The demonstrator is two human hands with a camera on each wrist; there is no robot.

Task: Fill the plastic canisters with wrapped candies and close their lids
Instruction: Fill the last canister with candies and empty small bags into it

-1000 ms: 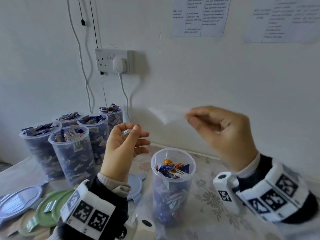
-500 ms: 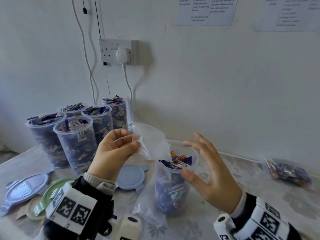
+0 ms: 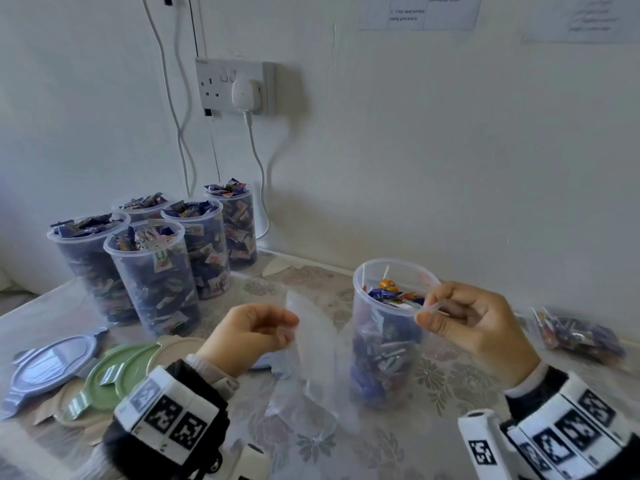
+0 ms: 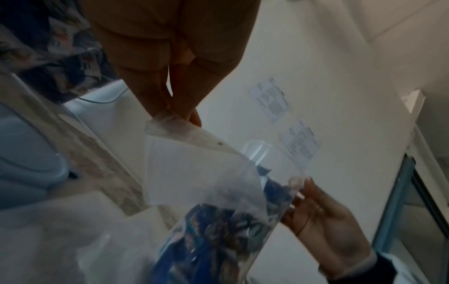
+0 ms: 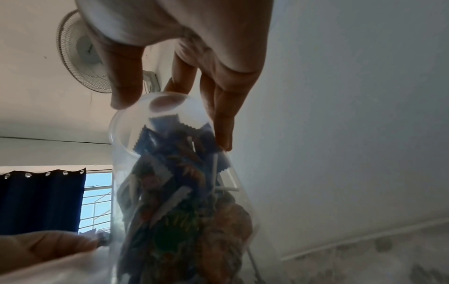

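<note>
A flowered table [image 3: 450,393] fills the lower frame. At centre right stands an open, candy-filled canister [image 3: 384,344]; the right hand [image 3: 474,323] pinches its rim. Lower centre, the left hand [image 3: 249,334] pinches an empty clear bag [image 3: 311,358].

Clear plastic canister [image 3: 388,341], thin translucent bag [image 3: 311,348]

- Head view: high, facing forward and down over the table [image 3: 450,393] toward the wall.
- Left wrist view: close under the left hand [image 4: 170,57], facing along its fingers and upward past the empty clear bag [image 4: 194,163].
- Right wrist view: very near, low, facing up along the right hand [image 5: 182,48].
- Shared by all three: the open canister [image 3: 384,344], both hands.
</note>
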